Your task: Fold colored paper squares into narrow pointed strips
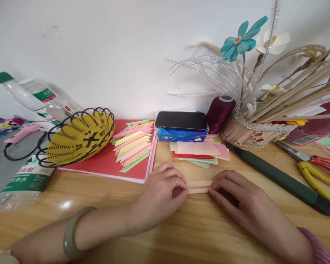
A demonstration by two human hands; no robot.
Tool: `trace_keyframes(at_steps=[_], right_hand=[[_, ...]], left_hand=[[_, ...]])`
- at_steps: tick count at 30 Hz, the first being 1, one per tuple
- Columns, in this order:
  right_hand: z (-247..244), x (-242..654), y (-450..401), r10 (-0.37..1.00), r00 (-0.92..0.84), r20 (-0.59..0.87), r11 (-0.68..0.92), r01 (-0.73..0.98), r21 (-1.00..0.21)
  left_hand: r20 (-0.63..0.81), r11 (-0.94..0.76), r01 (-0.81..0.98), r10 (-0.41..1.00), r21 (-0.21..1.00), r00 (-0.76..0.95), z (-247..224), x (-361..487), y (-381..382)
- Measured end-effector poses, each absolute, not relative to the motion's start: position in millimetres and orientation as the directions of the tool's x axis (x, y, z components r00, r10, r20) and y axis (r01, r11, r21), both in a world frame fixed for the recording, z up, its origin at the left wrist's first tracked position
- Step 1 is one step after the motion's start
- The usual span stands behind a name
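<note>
At the centre of my clock face, over the wooden table (104, 192), a peach paper strip (200, 186) stretched from nine to three, what looked like a fold running along its length. I had the left hand (161, 194) at nine o'clock, fingers curled and thumb pinching one end, and the right hand (243, 198) at three, pinching the other likewise. Loose paper slips (195, 147) lay at twelve. I judged the strip very light, limp, perhaps stiffer along the fold, easily creased or torn, and best held by gentle fingertip grips at both ends
</note>
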State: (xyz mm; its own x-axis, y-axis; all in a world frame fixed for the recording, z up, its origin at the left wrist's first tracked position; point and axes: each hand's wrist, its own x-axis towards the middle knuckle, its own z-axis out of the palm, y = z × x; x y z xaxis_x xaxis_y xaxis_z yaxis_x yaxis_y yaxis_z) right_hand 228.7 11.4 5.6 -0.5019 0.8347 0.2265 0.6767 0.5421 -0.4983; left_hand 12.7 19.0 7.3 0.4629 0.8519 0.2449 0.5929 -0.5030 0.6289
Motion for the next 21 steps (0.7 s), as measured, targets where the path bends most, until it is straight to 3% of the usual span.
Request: trace_keyframes(at_steps=[10, 21], right_hand=[[0.8, 233.9, 12.1, 0.862, -0.486, 0.144, 0.469, 0.656, -0.591], [-0.8, 239.4, 16.2, 0.85, -0.497, 0.174, 0.475, 0.58, -0.662]], left_hand=[[0.226, -0.544, 0.552, 0.811, 0.631, 0.54, 4.1, 4.8, 22.6], [0.276, -0.52, 0.487, 0.828, 0.702, 0.488, 1.1, 3.0, 23.6]])
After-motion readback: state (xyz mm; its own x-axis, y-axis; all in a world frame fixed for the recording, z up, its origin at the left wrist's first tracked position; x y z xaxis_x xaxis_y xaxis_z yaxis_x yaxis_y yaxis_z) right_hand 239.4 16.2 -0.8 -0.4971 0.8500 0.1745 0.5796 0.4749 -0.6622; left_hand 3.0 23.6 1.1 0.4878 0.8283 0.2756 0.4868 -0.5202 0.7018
